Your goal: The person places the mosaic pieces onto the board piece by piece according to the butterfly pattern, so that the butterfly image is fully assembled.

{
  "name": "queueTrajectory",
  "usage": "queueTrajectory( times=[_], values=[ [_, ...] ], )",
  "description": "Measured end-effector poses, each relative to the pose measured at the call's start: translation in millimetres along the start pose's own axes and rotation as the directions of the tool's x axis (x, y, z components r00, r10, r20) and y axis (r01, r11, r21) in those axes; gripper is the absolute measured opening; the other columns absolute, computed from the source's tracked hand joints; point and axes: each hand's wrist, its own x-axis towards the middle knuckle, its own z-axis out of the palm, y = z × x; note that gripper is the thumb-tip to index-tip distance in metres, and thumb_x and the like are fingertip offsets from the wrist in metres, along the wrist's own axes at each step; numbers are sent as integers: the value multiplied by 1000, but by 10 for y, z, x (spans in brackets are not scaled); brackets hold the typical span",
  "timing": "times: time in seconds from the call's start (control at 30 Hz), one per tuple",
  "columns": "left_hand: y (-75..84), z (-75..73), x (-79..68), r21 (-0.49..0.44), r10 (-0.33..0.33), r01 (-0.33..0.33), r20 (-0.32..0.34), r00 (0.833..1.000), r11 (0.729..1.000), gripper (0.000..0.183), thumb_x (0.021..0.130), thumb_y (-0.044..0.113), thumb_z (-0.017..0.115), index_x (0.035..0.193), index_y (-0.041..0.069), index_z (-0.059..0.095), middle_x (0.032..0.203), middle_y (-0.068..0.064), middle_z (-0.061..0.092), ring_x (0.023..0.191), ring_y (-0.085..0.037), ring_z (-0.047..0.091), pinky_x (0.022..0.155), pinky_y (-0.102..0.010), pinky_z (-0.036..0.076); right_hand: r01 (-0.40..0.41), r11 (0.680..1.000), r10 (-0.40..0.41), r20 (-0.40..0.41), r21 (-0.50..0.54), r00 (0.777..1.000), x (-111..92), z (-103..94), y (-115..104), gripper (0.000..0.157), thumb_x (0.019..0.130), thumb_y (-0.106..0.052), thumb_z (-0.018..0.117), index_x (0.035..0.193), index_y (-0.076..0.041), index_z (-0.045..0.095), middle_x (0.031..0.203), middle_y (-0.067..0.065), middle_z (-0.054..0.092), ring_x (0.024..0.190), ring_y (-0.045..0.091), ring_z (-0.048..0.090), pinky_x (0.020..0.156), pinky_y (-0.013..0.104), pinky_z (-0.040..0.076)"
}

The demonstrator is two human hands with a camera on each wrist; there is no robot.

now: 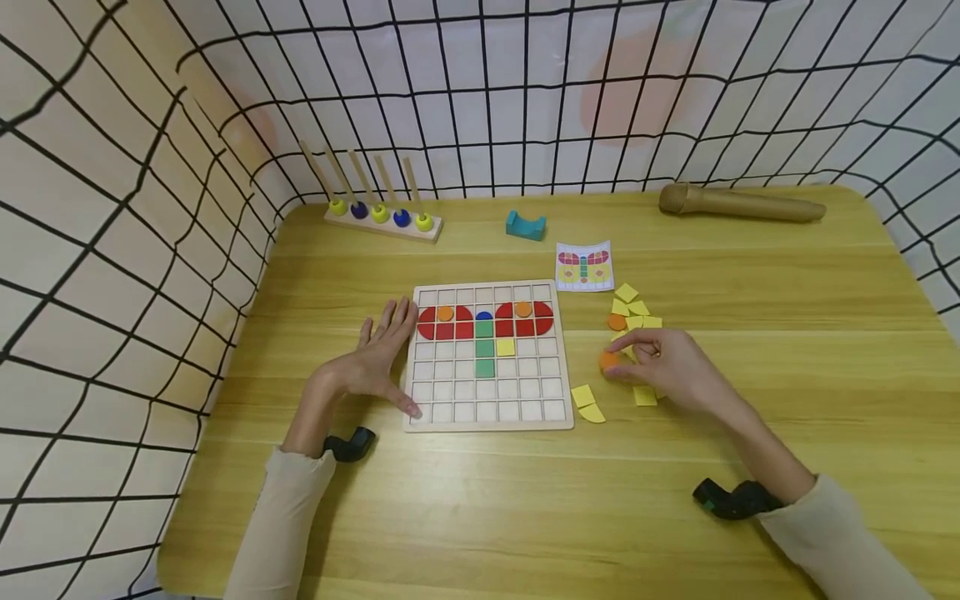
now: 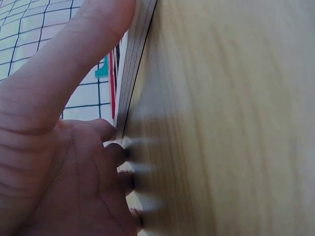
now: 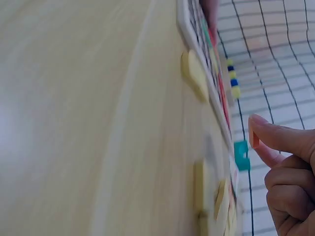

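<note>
No words, brand or number can be read in any view. Beyond the orange disc (image 1: 606,363) pinched by the right hand (image 1: 670,367), and slightly to its left, a small card (image 1: 584,267) bears a printed, coloured pattern, with no legible lettering.

Enclosed tabletop play space
Black mesh (image 1: 525,86) backed by pale sheeting (image 1: 506,50) walls the surface (image 1: 465,517) along its far, left and right edges; bead toy (image 1: 379,214) near its far left corner
</note>
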Motion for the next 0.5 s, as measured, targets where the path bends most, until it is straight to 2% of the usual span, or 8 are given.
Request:
queueTrajectory(
  times=[0.2,0.5],
  values=[
    [-10,6,1,2,-4,4,-2,1000,1000,160,61,49,99,164,10,-17,170,-11,-31,157,-33,-32,125,-64,-19,73,995,-75,34,66,997,161,223,-281,25,88,-21,84,106,-6,77,62,-6,29,56,7,27,55,24,26],
    [-24,10,6,7,6,-6,-2,1000,1000,160,61,50,98,164,10,-17,170,-12,-31,157,-34,-32,125,-64,-19,38,991,-54,122,129,991,349,802,-727,23,84,-17,87,103,-9,78,59,-4,30,60,15,30,58,27,26]
  ],
)
